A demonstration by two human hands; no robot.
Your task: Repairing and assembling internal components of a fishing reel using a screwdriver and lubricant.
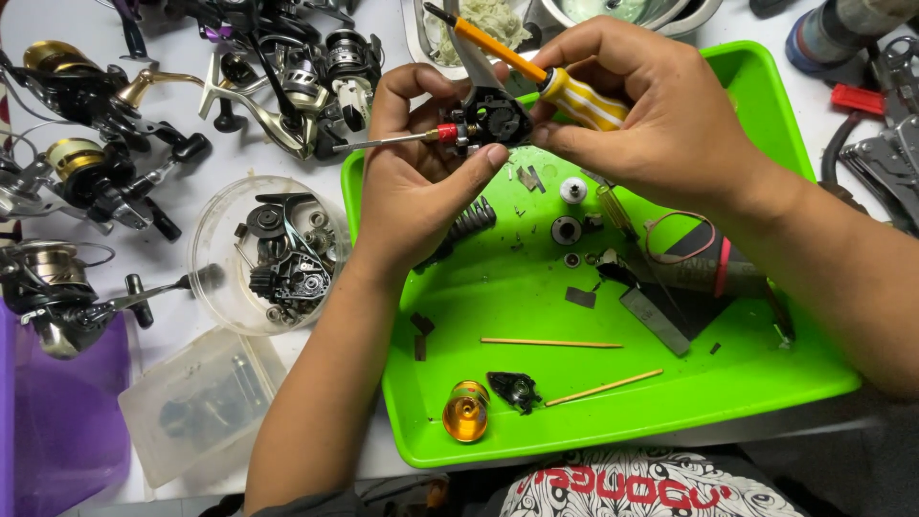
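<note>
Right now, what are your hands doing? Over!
Left hand grips black reel body. Right hand holds yellow-handled screwdriver beside it. Green tray below, with small parts, wooden sticks and amber spool. Nothing blocking.

Your left hand covers most of the small black reel part it pinches, so you see only its top face. Your right hand hides the end of the yellow-and-white screwdriver handle. The metal dishes at the top centre are cut by the frame's upper edge, and the grey pliers at the upper right run off the right edge. The bits in the round clear dish are too tangled to tell apart, and the contents of the cloudy plastic box at the lower left are blurred.
</note>
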